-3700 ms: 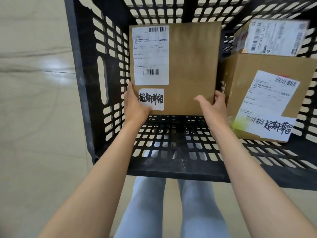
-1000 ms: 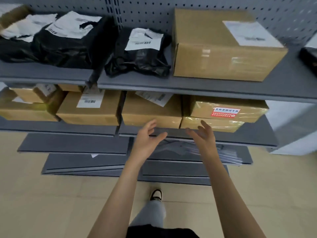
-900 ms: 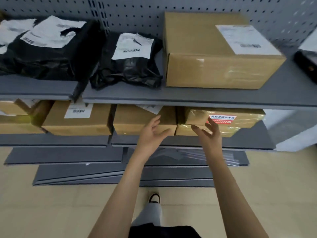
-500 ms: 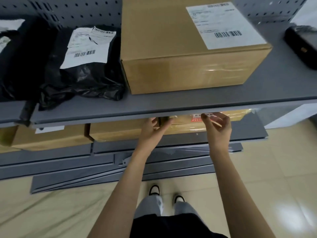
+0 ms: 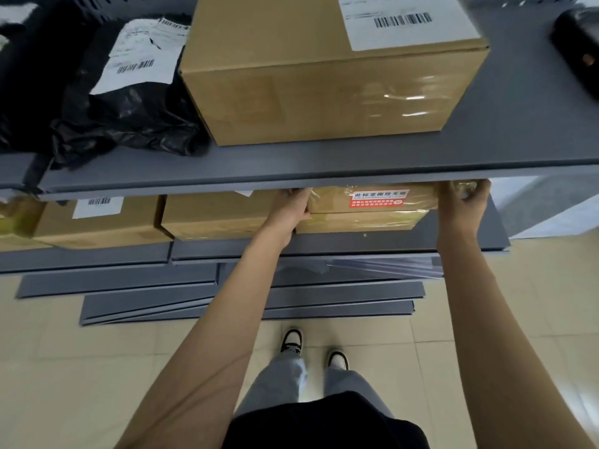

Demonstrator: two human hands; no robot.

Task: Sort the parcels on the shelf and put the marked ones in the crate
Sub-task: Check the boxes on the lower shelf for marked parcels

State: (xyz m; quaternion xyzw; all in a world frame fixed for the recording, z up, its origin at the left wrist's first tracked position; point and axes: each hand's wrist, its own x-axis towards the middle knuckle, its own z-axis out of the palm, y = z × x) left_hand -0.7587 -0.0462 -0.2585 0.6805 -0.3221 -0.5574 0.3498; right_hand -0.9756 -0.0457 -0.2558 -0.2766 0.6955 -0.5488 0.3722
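A flat brown parcel wrapped in clear tape, with a red and white sticker, lies on top of another taped parcel on the lower grey shelf. My left hand grips its left end and my right hand grips its right end. The upper shelf's front edge hides the parcel's top and my fingertips. The crate is out of view.
On the upper shelf stand a large labelled cardboard box, black plastic mailers and a dark object at far right. More brown boxes fill the lower shelf's left side. Grey shelf boards lie on the tiled floor.
I turned from the crate to the shelf. Both hands reached under the upper shelf, spread apart, and closed on the ends of the stickered parcel.
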